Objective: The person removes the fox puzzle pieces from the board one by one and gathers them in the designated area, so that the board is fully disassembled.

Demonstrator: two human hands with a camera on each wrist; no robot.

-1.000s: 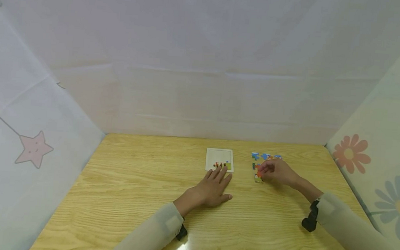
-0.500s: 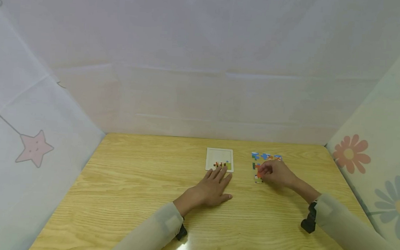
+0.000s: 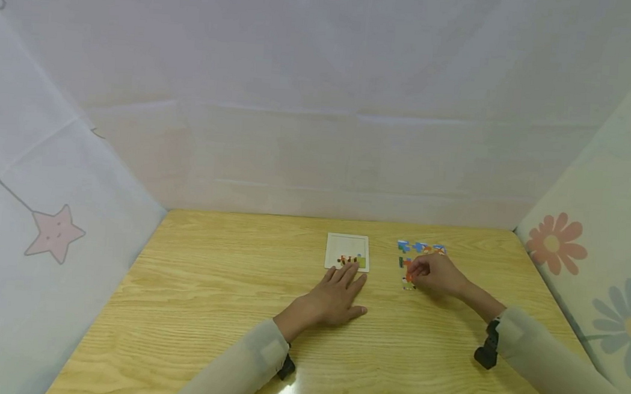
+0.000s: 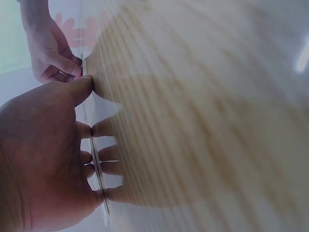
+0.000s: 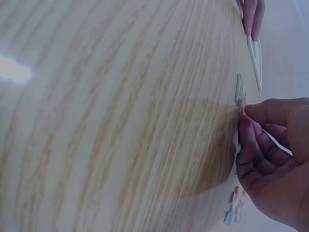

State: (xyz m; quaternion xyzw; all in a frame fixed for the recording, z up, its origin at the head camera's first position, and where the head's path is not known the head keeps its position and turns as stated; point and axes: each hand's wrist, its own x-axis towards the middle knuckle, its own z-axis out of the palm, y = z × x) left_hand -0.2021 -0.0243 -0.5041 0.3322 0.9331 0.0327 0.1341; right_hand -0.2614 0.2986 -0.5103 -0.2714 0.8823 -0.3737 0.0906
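My left hand (image 3: 336, 298) lies palm down with its fingers spread, fingertips at the near edge of a square white puzzle tray (image 3: 336, 245). A few fitted pieces (image 3: 361, 262) fill part of the tray's bottom row. To the right, my right hand (image 3: 439, 276) pinches a red puzzle piece (image 3: 409, 275) between thumb and index finger, low over the table. The right wrist view shows the thumb and finger meeting on it, beside a flat greenish puzzle piece (image 5: 239, 89). Part of the pinched piece is hidden by the fingers.
Several loose blue and orange puzzle pieces (image 3: 418, 247) lie in a row behind my right hand. A red and dark green piece (image 3: 401, 262) lies just left of its fingertips. The wooden table (image 3: 207, 287) meets cloth walls at the back and both sides.
My right wrist has shifted slightly left, with its fingers still at the red piece. My left hand and the tray stay in place.
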